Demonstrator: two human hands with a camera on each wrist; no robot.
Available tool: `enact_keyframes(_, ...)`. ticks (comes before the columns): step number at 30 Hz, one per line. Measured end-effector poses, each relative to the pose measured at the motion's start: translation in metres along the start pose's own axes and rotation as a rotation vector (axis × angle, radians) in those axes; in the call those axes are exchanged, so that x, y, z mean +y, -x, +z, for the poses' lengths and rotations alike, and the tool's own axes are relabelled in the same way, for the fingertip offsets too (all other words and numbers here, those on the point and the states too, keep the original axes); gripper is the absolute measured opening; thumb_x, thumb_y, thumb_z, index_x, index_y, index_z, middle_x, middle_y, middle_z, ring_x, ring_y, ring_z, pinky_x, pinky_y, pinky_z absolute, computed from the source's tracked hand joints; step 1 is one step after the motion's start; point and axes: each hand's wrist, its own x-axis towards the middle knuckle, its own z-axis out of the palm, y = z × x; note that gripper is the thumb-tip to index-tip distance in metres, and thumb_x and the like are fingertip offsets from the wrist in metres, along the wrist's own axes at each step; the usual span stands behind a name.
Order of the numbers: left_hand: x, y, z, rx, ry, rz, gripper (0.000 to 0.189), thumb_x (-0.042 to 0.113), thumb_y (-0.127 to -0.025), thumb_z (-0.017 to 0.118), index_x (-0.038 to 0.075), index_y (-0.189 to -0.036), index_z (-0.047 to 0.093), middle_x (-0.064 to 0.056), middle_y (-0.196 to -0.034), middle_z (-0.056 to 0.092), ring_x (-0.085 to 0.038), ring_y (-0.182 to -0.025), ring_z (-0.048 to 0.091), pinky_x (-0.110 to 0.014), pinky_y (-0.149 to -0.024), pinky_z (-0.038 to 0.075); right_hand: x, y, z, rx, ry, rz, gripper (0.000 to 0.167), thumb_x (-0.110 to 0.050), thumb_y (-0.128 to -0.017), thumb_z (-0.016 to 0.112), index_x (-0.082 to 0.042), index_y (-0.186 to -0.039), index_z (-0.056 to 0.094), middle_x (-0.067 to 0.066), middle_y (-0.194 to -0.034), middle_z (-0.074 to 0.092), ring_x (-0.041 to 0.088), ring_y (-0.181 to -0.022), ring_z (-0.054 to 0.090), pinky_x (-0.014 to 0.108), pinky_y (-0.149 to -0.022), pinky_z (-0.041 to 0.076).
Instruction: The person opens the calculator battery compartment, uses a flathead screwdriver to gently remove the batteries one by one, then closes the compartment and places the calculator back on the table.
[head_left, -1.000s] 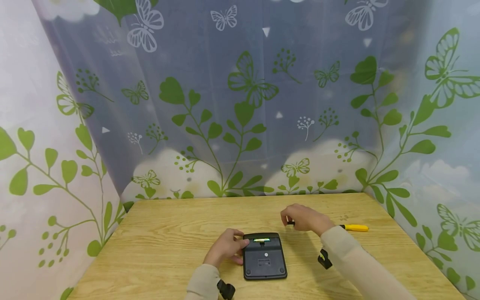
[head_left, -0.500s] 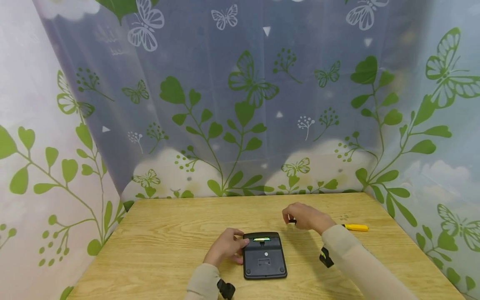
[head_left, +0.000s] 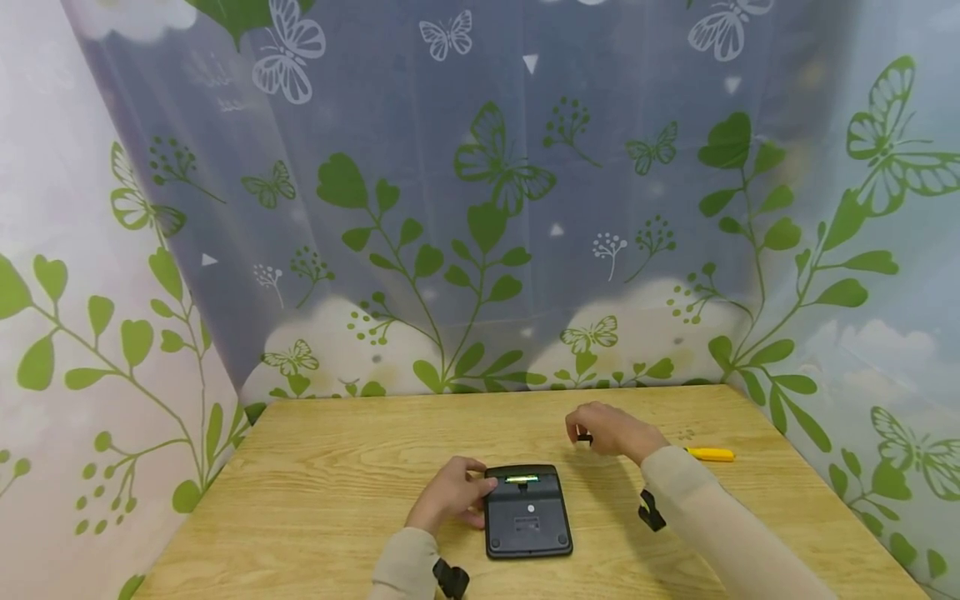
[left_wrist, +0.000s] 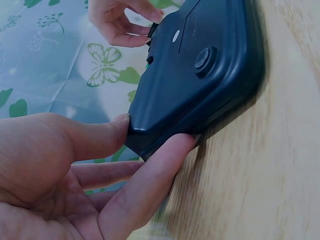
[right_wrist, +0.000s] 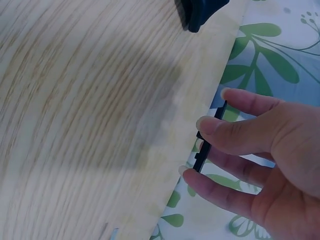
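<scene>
A black calculator (head_left: 528, 525) lies face down on the table, its battery slot uncovered with a green battery (head_left: 522, 479) inside. My left hand (head_left: 448, 495) grips the calculator's left edge, thumb on top and fingers along the side; the left wrist view shows the thumb (left_wrist: 102, 135) at the corner. Beyond the calculator's far right corner, my right hand (head_left: 611, 431) pinches a small black battery cover (right_wrist: 210, 137) by its edges, raised above the table. Small tabs on the cover show in the right wrist view.
A screwdriver with a yellow handle (head_left: 711, 454) lies on the wooden table (head_left: 337, 467) at the right, partly hidden behind the right wrist. Several tiny pieces (head_left: 686, 434) lie just behind it. Patterned curtains (head_left: 480, 250) enclose the table at the back and sides.
My right hand has risen slightly and drifted a little away with the battery cover. The left hand and the calculator stay in place.
</scene>
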Motion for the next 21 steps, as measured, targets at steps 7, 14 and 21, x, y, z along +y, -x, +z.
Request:
enact_keyframes(7,0.001,0.000,0.001,-0.003,0.000,0.002,0.053,0.015,-0.102,0.065,-0.008,-0.147,0.048,-0.020,-0.112,0.066,-0.022,-0.086,0.071,-0.035,-0.062,0.067,0.007,-0.001,0.003,0.004,0.019,-0.013,0.034,0.023,-0.084,0.066,-0.009,-0.094,0.071,0.006,-0.099,0.070,0.024,-0.090,0.065,0.040,-0.078,0.061)
enact_keyframes(14,0.001,0.000,0.001,-0.003,-0.002,-0.006,0.053,0.014,-0.102,0.066,-0.008,-0.147,0.048,-0.019,-0.111,0.066,-0.021,-0.085,0.071,-0.034,-0.062,0.067,0.014,-0.002,0.008,0.000,0.010,-0.001,0.035,0.023,-0.084,0.065,-0.010,-0.094,0.071,0.006,-0.100,0.070,0.025,-0.093,0.066,0.042,-0.082,0.061)
enact_keyframes(21,0.001,0.000,0.000,0.003,-0.008,0.001,0.052,0.014,-0.102,0.066,-0.008,-0.146,0.049,-0.018,-0.110,0.066,-0.021,-0.084,0.070,-0.034,-0.062,0.067,0.014,-0.004,0.010,-0.001,-0.004,0.008,0.036,0.024,-0.084,0.064,-0.010,-0.094,0.071,0.006,-0.100,0.069,0.024,-0.092,0.065,0.041,-0.080,0.060)
